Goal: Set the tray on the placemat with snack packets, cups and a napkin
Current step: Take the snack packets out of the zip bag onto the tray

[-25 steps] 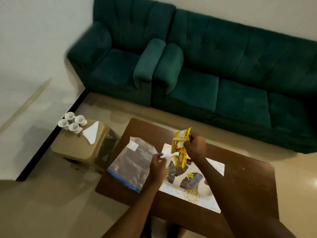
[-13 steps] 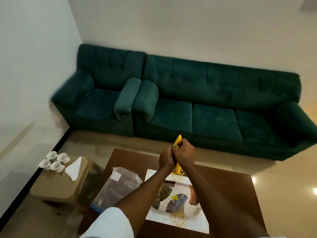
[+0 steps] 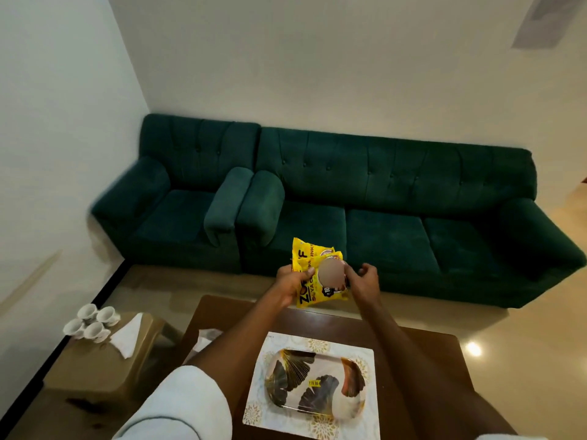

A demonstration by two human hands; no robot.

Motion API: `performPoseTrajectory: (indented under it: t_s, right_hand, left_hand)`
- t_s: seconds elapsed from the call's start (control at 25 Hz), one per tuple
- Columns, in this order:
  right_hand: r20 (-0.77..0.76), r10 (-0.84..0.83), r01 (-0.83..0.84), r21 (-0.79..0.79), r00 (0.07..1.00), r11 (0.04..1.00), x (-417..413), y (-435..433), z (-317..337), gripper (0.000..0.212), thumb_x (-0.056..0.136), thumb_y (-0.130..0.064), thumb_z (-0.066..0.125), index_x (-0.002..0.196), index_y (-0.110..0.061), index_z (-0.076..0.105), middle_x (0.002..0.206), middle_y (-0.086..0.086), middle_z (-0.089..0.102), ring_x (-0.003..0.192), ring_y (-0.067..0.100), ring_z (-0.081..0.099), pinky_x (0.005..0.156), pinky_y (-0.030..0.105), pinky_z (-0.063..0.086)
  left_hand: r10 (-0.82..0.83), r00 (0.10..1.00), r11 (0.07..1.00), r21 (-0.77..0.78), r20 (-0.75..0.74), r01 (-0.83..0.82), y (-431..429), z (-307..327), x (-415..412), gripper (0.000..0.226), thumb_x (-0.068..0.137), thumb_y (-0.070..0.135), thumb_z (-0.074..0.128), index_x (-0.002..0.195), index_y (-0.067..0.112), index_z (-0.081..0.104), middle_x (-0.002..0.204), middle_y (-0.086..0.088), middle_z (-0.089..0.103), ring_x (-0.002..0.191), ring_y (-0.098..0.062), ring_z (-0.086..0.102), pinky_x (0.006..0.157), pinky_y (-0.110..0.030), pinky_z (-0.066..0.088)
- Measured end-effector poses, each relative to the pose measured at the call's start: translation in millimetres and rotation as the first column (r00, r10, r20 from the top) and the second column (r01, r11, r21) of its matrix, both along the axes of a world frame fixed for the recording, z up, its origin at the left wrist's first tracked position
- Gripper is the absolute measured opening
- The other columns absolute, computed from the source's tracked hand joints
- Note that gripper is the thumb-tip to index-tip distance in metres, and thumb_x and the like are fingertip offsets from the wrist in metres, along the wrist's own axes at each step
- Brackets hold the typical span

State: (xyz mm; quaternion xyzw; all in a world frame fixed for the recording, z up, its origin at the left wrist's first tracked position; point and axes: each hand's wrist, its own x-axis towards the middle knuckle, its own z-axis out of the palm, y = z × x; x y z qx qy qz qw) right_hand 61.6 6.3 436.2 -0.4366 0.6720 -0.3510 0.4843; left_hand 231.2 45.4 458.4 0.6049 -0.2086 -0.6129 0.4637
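My left hand (image 3: 290, 285) grips yellow snack packets (image 3: 309, 271) by their left edge, held up above the far end of the brown table (image 3: 413, 350). My right hand (image 3: 363, 282) touches the packets' right edge with loosely curled fingers. Below them a tray (image 3: 317, 384) with dark leaf patterns lies on a white placemat (image 3: 370, 357) with gold ornaments. Several white cups (image 3: 92, 322) and a folded white napkin (image 3: 127, 335) sit on a tan stool (image 3: 95, 369) to the left.
A green sofa (image 3: 381, 217) and a matching armchair (image 3: 168, 204) stand beyond the table against the wall. A clear plastic bag (image 3: 203, 339) peeks out on the table behind my left forearm. Glossy beige floor surrounds the table.
Both hands have risen and parted, so the yellow packets are now spread face-on. The camera has tilted up, showing more wall and the whole tray.
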Motion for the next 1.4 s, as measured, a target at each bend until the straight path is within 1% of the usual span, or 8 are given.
performPoseTrajectory:
  t_s: [0.08,0.2,0.4,0.76,1.04,1.2,1.32,1.4]
  right_hand:
    - [0.24,0.063,-0.105,0.17,0.969,0.98,-4.3,-3.9,6.6,0.081,0.097,-0.034,0.069,0.157,0.0,0.026,0.147,0.022,0.049,0.126,0.035,0.059,0.093,0.043,0.056]
    - [0.404,0.041,-0.137,0.212,0.914,0.968,-0.5,-9.0,10.0,0.047,0.099,-0.028,0.065,0.134,0.002,0.057,0.12,0.017,0.068,0.097,0.027,0.068,0.066,0.034,0.055]
    - [0.336,-0.012,-0.07,0.229,0.942,0.971,12.4,-13.8,-33.8,0.037,0.096,-0.007,0.067,0.132,0.0,0.06,0.098,0.011,0.069,0.077,0.021,0.065,0.057,0.03,0.052]
    - [0.204,-0.059,-0.04,0.45,0.977,0.892,44.9,24.9,-249.2,0.038,0.088,0.011,0.059,0.126,0.003,0.063,0.114,0.023,0.069,0.096,0.032,0.064,0.078,0.044,0.051]
    - [0.059,-0.024,-0.009,0.515,0.998,0.857,51.4,69.0,-407.8,0.049,0.081,0.016,0.058,0.128,0.001,0.064,0.103,0.014,0.071,0.073,0.022,0.065,0.049,0.023,0.05]
    - [0.039,-0.019,-0.003,0.508,0.999,0.861,61.2,67.2,-454.2,0.051,0.08,0.014,0.056,0.126,-0.005,0.066,0.113,0.015,0.074,0.091,0.027,0.069,0.063,0.03,0.054]
    - [0.042,-0.115,0.077,0.515,0.992,0.853,62.2,66.2,-458.3,0.045,0.081,0.01,0.057,0.122,-0.005,0.068,0.091,0.011,0.073,0.07,0.022,0.064,0.054,0.029,0.048]
    - [0.022,-0.138,0.109,0.498,0.99,0.86,60.1,70.1,-455.5,0.033,0.088,-0.001,0.063,0.12,-0.004,0.069,0.095,0.014,0.073,0.077,0.025,0.066,0.063,0.034,0.051]
  left_hand:
    - [-0.08,0.996,0.997,-0.011,-0.039,0.08,-2.2,2.0,5.1,0.04,0.099,0.0,0.061,0.137,-0.01,0.056,0.137,-0.032,0.06,0.127,-0.045,0.06,0.112,-0.063,0.043]
    - [-0.113,0.989,0.993,-0.035,-0.094,0.11,-7.5,-3.3,8.8,0.042,0.101,0.005,0.059,0.141,-0.007,0.053,0.139,-0.032,0.058,0.118,-0.04,0.06,0.112,-0.064,0.042]
    - [-0.028,0.999,0.999,0.016,-0.04,0.028,-10.8,-47.0,12.8,0.038,0.104,0.008,0.055,0.14,-0.005,0.052,0.127,-0.028,0.061,0.101,-0.035,0.063,0.103,-0.063,0.047]
    - [-0.039,0.956,0.951,0.305,0.29,-0.053,13.2,-255.7,37.2,0.031,0.099,0.004,0.062,0.129,-0.005,0.061,0.105,-0.018,0.064,0.078,-0.021,0.057,0.062,-0.028,0.045]
    - [-0.041,0.921,0.902,0.411,0.387,-0.132,75.7,-415.2,39.3,0.048,0.092,-0.003,0.069,0.138,0.004,0.057,0.124,-0.022,0.069,0.096,-0.026,0.069,0.078,-0.037,0.058]
    - [-0.069,0.897,0.939,0.331,0.436,-0.089,75.2,-456.8,53.3,0.053,0.09,-0.001,0.071,0.141,0.006,0.058,0.118,-0.016,0.073,0.105,-0.029,0.073,0.085,-0.04,0.062]
    - [-0.057,0.863,0.961,0.261,0.501,-0.088,75.1,-464.8,47.8,0.051,0.086,-0.001,0.07,0.135,0.008,0.065,0.093,0.003,0.07,0.083,0.0,0.072,0.071,-0.027,0.063]
    - [-0.015,0.845,0.965,0.229,0.535,-0.128,75.3,-464.0,42.4,0.05,0.084,0.002,0.069,0.133,0.007,0.067,0.098,0.006,0.064,0.088,0.008,0.068,0.078,-0.018,0.059]
